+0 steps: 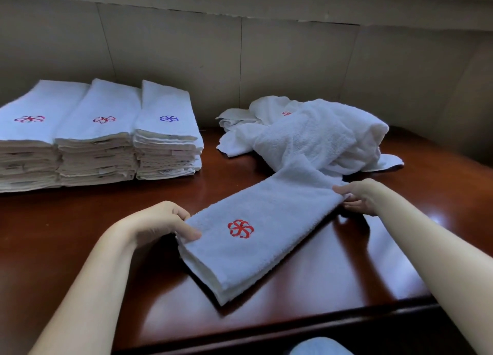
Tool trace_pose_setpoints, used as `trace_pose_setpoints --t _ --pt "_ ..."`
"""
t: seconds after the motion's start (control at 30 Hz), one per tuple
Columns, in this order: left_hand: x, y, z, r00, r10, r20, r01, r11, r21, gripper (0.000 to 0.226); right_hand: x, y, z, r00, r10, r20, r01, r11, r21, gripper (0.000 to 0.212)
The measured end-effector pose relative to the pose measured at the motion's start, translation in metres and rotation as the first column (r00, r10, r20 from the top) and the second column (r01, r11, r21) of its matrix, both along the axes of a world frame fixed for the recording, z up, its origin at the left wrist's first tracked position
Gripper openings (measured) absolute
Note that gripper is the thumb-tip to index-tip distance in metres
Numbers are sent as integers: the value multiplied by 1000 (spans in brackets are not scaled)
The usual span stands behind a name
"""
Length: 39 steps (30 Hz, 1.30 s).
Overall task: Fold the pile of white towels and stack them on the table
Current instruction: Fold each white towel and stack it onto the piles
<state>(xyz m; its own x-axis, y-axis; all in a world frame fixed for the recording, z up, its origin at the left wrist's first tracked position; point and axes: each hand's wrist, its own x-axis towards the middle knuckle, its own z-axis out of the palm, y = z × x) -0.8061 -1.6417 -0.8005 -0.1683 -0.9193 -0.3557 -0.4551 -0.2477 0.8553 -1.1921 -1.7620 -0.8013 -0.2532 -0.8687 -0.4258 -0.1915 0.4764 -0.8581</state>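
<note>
Dark, glossy red-brown wood forms the table (80, 221), which stands against a pale panelled wall (266, 47). At the near middle of the table lies a folded towel (266, 250), a long white strip of several layers set on a slant, with a red emblem (240, 228) stitched on its upper face.

The left hand (160, 222) has the towel's near left corner in its grip, thumb lying on top and fingers curled at the edge. The right hand (357, 197) is at the far right end of the same strip. Its grip appears to pinch that end between thumb and fingers, though the cloth hides part of the fingers.

Just beyond the strip's far end, and touching it, sits the pile of loose towels (320, 135), rumpled and white, near the wall on the right side.

On the left side, well apart from the pile, three stacks (98, 151) of folded white towels stand side by side and touching. The top towels of the left and middle ones carry red emblems, the right one a blue emblem.
</note>
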Motion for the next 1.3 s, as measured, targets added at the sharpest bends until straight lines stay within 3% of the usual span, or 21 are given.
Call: trace_pose_setpoints --t 0.2,0.3,0.4,0.47,0.53,0.6,0.63,0.7,0.8,0.93,1.03,1.13,1.2,1.3 --pt "11 13 4 983 -145 -108 153 985 74 36 0 -2 1 998 58 -11 -58 998 -3 36" --pt "11 19 10 994 -107 7 107 993 52 26 8 0 0 999 40 0 -40 999 -13 27" --pt "14 25 13 977 -124 176 105 988 112 29 14 2 0 982 -15 189 21 999 -27 4" --pt "17 29 13 978 -143 152 123 983 135 29 16 3 -2 963 -48 265 58 998 -30 9" --pt "20 34 11 993 -109 41 104 989 110 5 19 5 -6 954 -58 295 77 995 -55 9" --pt "23 36 8 997 -63 -33 65 995 71 13 22 6 -9 953 -67 297 104 988 -112 11" --pt "23 36 6 999 -45 -22 46 998 51 6 23 7 -10 953 -73 293 119 982 -145 15" --pt "20 38 5 997 -40 65 40 999 3 28 25 8 -14 952 -91 291 154 967 -204 24" --pt "12 35 3 983 -20 185 29 998 -50 35 29 6 -18 969 -112 221 168 953 -253 29" --pt "7 29 -6 949 78 306 -39 991 -129 39 34 -4 -16 953 -217 213 259 946 -195 17" --pt "3 29 -8 942 48 334 -19 996 -91 37 33 -11 -16 988 -154 -13 150 974 -169 22" --pt "-5 30 -7 966 -7 257 17 999 -36 41 33 -12 -17 962 -129 -241 91 983 -162 39" --pt "-11 32 -5 992 53 118 -49 998 -38 44 39 -7 -13 923 -44 -381 5 995 -104 53" --pt "-10 33 -1 980 180 -82 -185 981 -58 47 44 -2 -11 954 63 -295 -78 996 -40 73"
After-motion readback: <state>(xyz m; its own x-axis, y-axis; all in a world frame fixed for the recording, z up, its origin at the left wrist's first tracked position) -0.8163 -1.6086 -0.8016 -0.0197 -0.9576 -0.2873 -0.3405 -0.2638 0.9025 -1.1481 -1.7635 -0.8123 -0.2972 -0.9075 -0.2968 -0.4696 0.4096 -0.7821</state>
